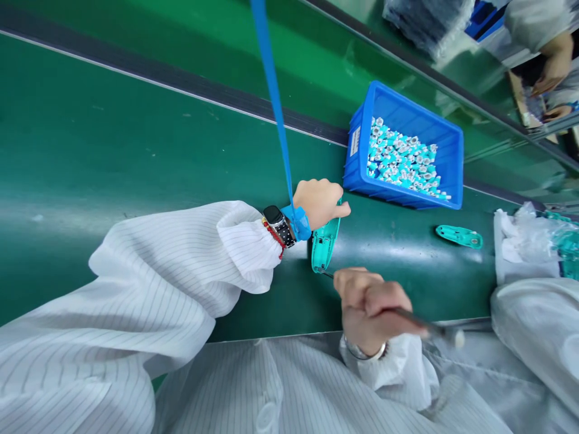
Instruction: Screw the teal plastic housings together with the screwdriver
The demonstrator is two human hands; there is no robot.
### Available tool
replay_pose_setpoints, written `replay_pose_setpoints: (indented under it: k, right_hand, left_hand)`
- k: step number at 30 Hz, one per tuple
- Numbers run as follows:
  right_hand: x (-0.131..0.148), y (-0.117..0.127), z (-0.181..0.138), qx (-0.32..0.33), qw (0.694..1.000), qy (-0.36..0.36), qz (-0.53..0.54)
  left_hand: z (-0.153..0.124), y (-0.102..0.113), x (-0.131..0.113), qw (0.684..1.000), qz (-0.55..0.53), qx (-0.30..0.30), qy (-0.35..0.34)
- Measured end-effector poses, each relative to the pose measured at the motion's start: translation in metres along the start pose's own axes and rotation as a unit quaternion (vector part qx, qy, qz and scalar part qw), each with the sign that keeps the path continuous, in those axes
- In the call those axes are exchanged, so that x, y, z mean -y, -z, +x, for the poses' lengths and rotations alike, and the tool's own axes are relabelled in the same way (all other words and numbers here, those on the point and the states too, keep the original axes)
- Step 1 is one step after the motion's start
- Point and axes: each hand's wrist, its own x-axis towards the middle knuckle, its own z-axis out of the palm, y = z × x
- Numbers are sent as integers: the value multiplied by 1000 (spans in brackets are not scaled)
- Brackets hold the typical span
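My left hand (pixel 320 202) is closed around a teal plastic housing (pixel 323 244) and holds it against the green table. A watch and a blue wrist strap (pixel 296 220) sit on that wrist, and the strap's blue cord runs up out of view. My right hand (pixel 368 304) is wrapped round a thin metal tool (pixel 423 325). The tool's tip touches the lower end of the teal housing. Both arms wear white striped sleeves.
A blue bin (pixel 407 117) of several small teal and white parts stands beyond my left hand. Another teal housing (pixel 459 235) lies to the right, near a clear bag (pixel 529 241). Another person's hands (pixel 554 66) work at the top right, and a white sleeve (pixel 538 331) is close on my right.
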Motion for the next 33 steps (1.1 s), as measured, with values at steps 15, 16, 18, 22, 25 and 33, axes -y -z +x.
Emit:
replay_pose_setpoints:
  k: [15, 16, 18, 22, 25, 33]
  right_hand:
    - [2, 65, 71, -121, 888, 20, -444]
    - [0, 77, 87, -112, 848, -5, -518]
    - [-6, 98, 119, -53, 781, -67, -618]
    - [-20, 118, 168, 80, 767, -120, -625]
    - [-33, 111, 187, 167, 790, -112, -579]
    - [-36, 101, 192, 138, 824, -74, -545]
  left_hand:
    - [5, 18, 17, 985, -119, 113, -56]
    - [7, 23, 22, 972, -164, 157, -67]
    - [10, 35, 30, 932, -256, 243, -84]
    - [7, 58, 33, 863, -405, 297, -50]
    - [2, 70, 27, 837, -478, 267, -6]
    - [-3, 77, 22, 817, -518, 251, 21]
